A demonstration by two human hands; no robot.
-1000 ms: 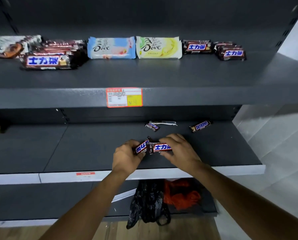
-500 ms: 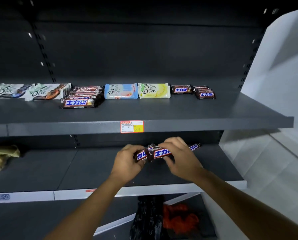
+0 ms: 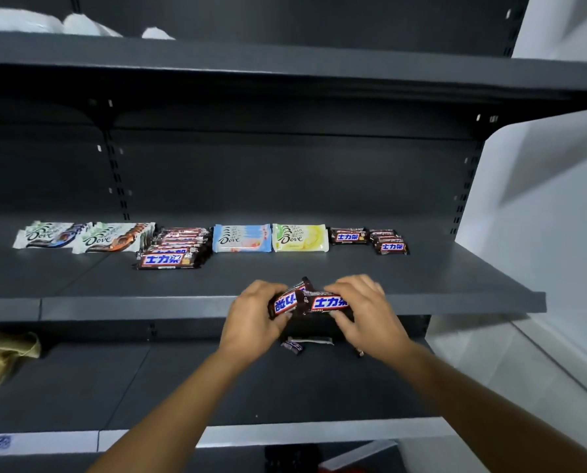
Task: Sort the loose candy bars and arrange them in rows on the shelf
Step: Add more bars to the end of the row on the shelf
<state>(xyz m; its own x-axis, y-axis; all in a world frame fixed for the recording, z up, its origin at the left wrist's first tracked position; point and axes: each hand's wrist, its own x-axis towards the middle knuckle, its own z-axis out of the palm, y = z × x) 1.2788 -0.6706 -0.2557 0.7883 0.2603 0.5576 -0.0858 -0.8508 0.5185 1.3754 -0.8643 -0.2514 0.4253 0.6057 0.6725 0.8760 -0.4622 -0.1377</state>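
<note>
Head cam, shelf aisle: I watch the L hand (image 3: 254, 315) and R hand (image 3: 367, 312) each pinching one Snickers bar, fingers curled over the top, thumbs under, held at the front lip of the middle shelf (image 3: 455, 295). The L bar (image 3: 287, 302) tilts, long axis approx 7-to-1 o'clock, print upside down. The R bar (image 3: 327, 302) sits near level, long axis 9-to-3, print upright twd me. Their inner ends meet btwn the hands. At 12 o'clock on that shelf lies the yellow Dove bar (image 3: 299, 237), the blue Dove bar (image 3: 242, 237) at its 9, the Snickers stack (image 3: 169, 254) further toward 9. At the hands' 6 o'clock, on the lower shelf (image 3: 114, 387), lies one loose small bar (image 3: 293, 346).
</note>
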